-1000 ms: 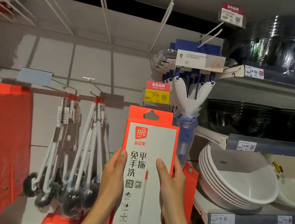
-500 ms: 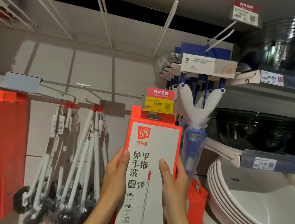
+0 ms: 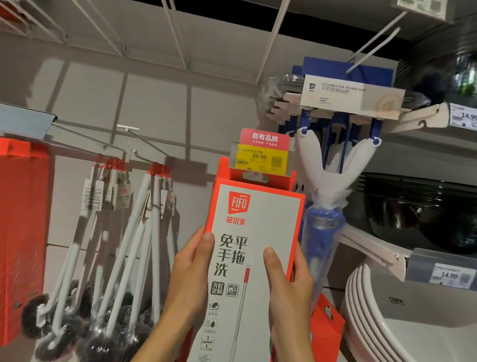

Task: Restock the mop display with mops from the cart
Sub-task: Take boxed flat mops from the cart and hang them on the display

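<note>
Two hands hold a tall mop box point(image 3: 246, 277) upright in front of the display wall; the left hand point(image 3: 190, 270) grips its left edge with the thumb on the front; the right hand point(image 3: 285, 286) grips its right edge the same way, fingers curled round the side; the top of the box sits just under a yellow price tag point(image 3: 258, 157); white brushes point(image 3: 123, 256) hang to the left; white bowls point(image 3: 423, 354) sit on a shelf to the right.
</note>
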